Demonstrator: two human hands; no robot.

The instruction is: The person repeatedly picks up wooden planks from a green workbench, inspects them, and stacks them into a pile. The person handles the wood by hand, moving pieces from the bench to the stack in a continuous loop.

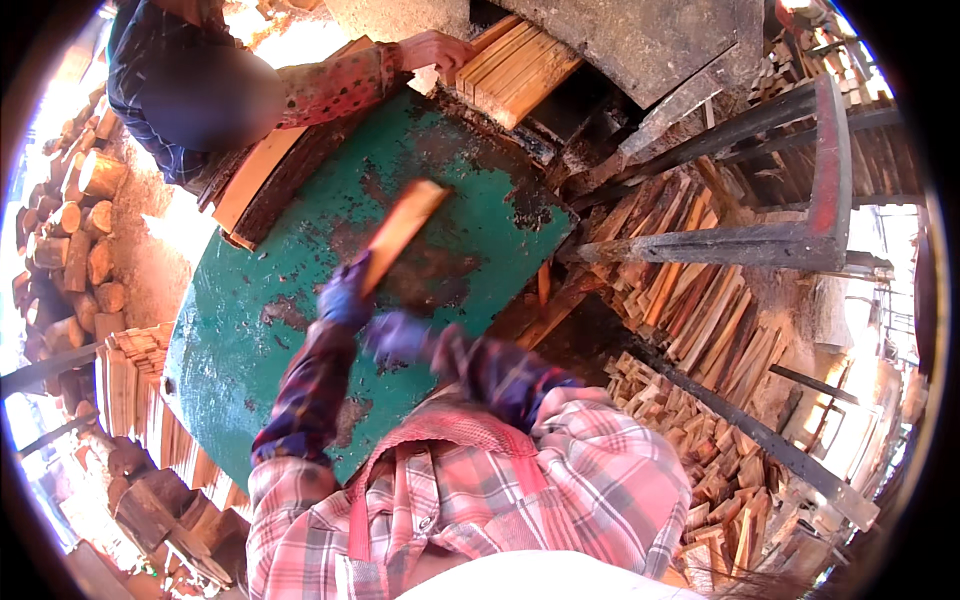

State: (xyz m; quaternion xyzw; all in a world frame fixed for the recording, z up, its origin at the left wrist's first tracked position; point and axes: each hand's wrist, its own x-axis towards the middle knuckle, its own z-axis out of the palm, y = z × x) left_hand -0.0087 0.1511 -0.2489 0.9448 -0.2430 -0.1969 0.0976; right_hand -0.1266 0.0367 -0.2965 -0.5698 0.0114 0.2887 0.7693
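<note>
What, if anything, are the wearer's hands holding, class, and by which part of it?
The left hand grips a wooden slat by its near end; the right hand is too blurred to tell.

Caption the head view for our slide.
Blue-gloved left hand holding a pale wooden slat over a worn green tabletop.

The held board [407, 228] is over the table [255, 330], with logs [78, 230] piled left, sticks [690, 275] right and a plank bundle [518, 75] beyond.
</note>
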